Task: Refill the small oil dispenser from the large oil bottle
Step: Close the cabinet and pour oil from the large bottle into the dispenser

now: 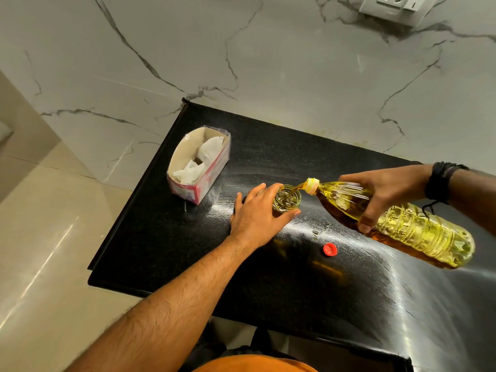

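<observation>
The black countertop (268,277) carries the work. The large oil bottle (397,224) is tipped nearly level above it, its body running back and down from the right hand (381,194), which grips it just behind the shoulder with fingers wrapped over the top and thumb beneath. Forward of that grip, the uncapped neck sits over the small oil dispenser (286,198), and a stream of oil runs into its open mouth. The left hand (257,213) curls round the dispenser and steadies it upright on the counter. Pouring is under way; the fill level cannot be told. Judged remaining: finish filling, right the bottle, refit the red cap (329,249), which lies below the right-hand grip, near some spilled droplets (320,233).
</observation>
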